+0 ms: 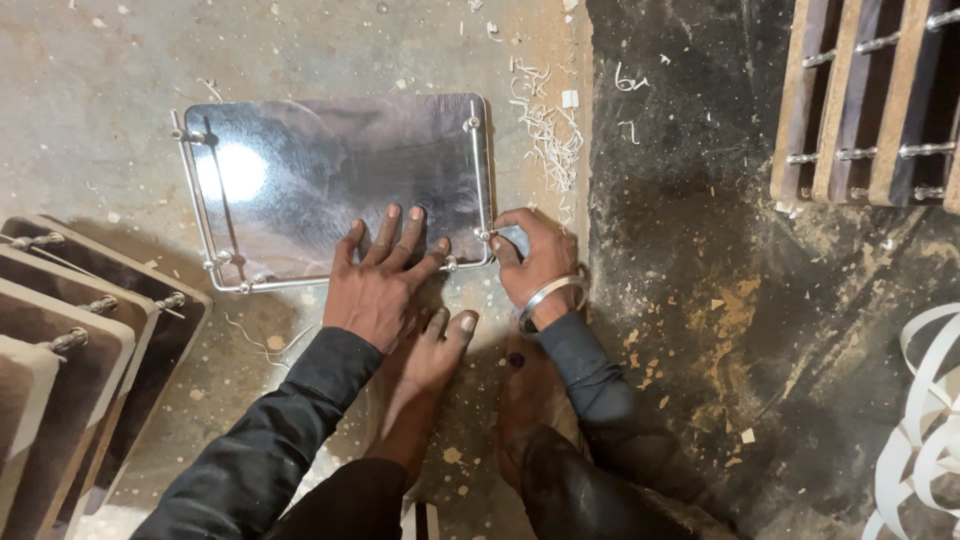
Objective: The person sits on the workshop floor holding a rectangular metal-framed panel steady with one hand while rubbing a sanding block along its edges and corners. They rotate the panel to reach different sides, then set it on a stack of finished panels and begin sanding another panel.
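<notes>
Tray (330,180) empty | left hand (375,280) flat on it | right hand (535,262) grip pinching corner

Glossy metal tray (330,170) on rough concrete floor (100,90)

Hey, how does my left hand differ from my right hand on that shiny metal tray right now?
The left hand lies flat with fingers spread on the metal tray, while the right hand is curled at the tray's near right corner, pinching something small there. The right wrist wears a metal bangle; the left wrist shows none. The left hand rests on the tray's face; the right works at its wire rail. Both arms wear dark sleeves.
</notes>
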Motion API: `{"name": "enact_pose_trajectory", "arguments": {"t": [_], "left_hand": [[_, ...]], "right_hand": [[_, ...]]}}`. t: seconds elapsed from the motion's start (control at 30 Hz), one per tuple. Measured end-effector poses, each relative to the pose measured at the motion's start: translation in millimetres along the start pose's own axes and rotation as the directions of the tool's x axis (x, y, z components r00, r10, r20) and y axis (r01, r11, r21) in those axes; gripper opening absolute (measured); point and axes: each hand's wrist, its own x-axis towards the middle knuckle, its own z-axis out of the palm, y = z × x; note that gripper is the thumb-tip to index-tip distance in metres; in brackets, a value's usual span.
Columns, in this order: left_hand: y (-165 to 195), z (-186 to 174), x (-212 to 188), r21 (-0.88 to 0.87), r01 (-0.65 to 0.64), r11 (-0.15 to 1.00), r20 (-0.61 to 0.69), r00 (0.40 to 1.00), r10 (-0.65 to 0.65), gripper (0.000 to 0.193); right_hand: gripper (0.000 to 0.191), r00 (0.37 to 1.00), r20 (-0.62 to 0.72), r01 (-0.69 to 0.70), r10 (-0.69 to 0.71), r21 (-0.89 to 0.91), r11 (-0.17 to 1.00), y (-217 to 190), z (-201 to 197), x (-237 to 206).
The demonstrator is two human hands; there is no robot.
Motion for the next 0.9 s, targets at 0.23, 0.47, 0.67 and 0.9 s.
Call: {"name": "enact_pose_trajectory", "arguments": {"t": [0.23, 0.47, 0.67, 0.9], "left_hand": [[1.4, -3.2, 2.5, -0.009, 0.039, 0.999, 0.059, 0.998, -0.038, 0.081], [-2.1, 0.9, 1.0, -0.024, 0.014, 1.000, -0.034, 0.999, -0.015, 0.074], [-1.9, 7.1, -0.1, -0.054, 0.000, 0.999, -0.075, 0.997, -0.004, 0.072], [0.9, 3.5, 0.6, -0.047, 0.014, 0.999, -0.050, 0.999, -0.017, 0.077]], "right_hand": [[0.015, 0.992, -0.098, -0.057, 0.080, 0.215, 0.975, 4.0, 21.0, -10.3], [0.016, 0.978, -0.158, -0.103, 0.134, 0.191, 0.976, 0.1, 28.7, -14.9], [0.016, 0.993, -0.121, 0.012, -0.010, 0.010, 1.000, 0.8, 18.2, -9.5], [0.015, 0.998, 0.059, 0.003, -0.005, 0.033, 0.999, 0.3, -2.3, 13.0]]}}
